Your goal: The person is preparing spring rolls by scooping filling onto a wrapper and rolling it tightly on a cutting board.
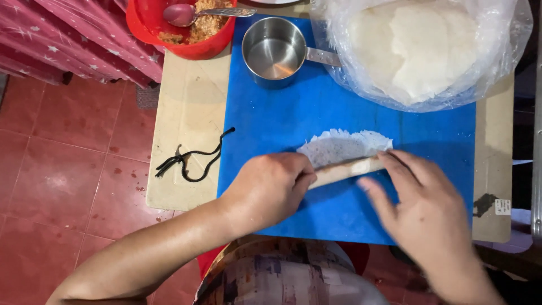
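A thin white lacy wrapper (341, 146) lies on the blue cutting mat (293, 121), partly rolled into a pale tube (347, 169) along its near edge. My left hand (271, 189) grips the left end of the roll with fingers curled over it. My right hand (423, 212) rests on the right end, fingers pressing on the tube. The far half of the wrapper is still flat and unrolled.
A steel measuring cup (275, 51) stands at the mat's far edge. A red bowl (186, 28) of brownish filling with a spoon (186, 14) sits far left. A clear plastic bag of white wrappers (423, 48) lies far right. A black cord (192, 161) lies on the beige table (186, 107).
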